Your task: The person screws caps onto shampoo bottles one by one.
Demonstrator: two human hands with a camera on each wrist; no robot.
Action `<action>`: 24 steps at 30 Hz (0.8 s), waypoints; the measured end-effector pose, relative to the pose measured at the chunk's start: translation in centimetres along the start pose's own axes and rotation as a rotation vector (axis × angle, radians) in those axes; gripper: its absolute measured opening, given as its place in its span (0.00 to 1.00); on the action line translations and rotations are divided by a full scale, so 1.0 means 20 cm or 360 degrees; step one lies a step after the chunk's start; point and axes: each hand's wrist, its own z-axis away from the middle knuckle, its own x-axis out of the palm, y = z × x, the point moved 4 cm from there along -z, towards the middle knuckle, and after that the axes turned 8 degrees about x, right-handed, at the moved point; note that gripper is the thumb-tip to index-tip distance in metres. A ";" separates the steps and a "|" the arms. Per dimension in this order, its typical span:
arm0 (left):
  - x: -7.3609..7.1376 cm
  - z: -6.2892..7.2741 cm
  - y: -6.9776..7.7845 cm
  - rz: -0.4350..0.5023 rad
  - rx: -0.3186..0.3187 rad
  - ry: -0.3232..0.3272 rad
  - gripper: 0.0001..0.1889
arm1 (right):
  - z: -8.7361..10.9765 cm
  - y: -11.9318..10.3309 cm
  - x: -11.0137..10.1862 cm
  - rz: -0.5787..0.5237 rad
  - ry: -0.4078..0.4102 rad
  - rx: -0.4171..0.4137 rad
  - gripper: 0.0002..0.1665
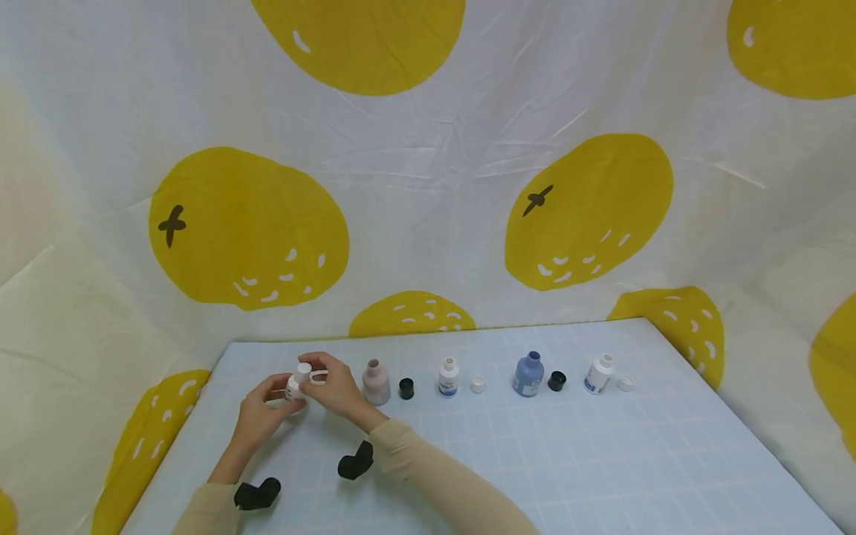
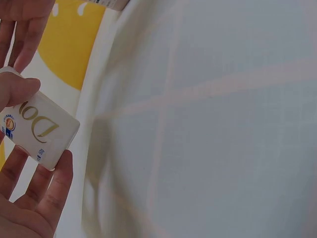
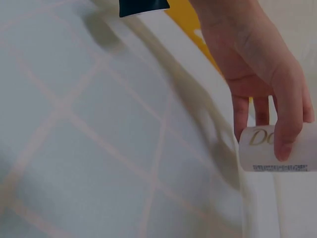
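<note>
Grips a small white bottle [image 1: 292,389], lettered in gold, at lower left of the head view, with the left hand [image 1: 257,412] clamped round it; pinches what looks like a white cap [image 1: 320,372] in the right hand [image 1: 339,387], close by the bottle's top. Shows across lower centre and right, on the checked table [image 1: 602,468], a pink bottle [image 1: 376,385], blue-labelled bottle [image 1: 448,379], blue bottle [image 1: 529,377] and rightmost white bottle [image 1: 599,375], all uncapped, with loose caps [image 1: 477,384] just beside them; shows fruit-printed cloth [image 1: 428,215] in the upper frame.
</note>
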 end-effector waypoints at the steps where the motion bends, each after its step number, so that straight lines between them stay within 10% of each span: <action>1: 0.00 0.00 0.00 0.0004 -0.0004 -0.0002 0.25 | 0.00 -0.01 0.00 0.0010 -0.0012 -0.0019 0.22; 24: 0.00 0.01 -0.01 0.0022 0.0017 0.0028 0.25 | 0.00 0.00 0.00 -0.0060 0.0047 0.0064 0.22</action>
